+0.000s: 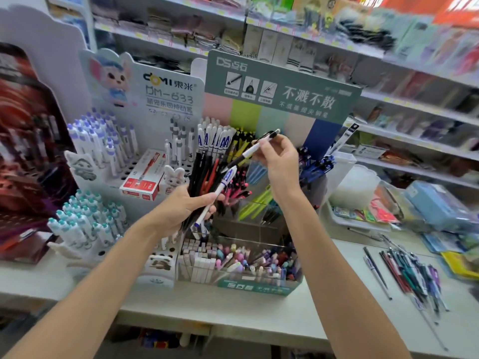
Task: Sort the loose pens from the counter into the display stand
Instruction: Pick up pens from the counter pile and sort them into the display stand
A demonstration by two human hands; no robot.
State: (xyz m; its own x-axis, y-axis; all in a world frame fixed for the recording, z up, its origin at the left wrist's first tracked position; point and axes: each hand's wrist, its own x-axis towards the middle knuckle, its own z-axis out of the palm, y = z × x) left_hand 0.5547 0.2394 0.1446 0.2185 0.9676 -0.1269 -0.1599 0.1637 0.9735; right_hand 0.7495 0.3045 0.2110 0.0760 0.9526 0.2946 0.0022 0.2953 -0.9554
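White pen (248,151) pinched in the right hand (281,158), held up before the display stand (282,99); left hand (181,207) grips a bundle of pens (225,181). A big pile of loose pens (409,270) waits on the surface (259,314), so plenty left, I'd say.

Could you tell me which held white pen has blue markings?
The pen in the left hand; the right hand holds a black-and-white pen.

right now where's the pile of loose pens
In the head view the loose pens lie heaped on the white counter at lower right, right of the display stand.
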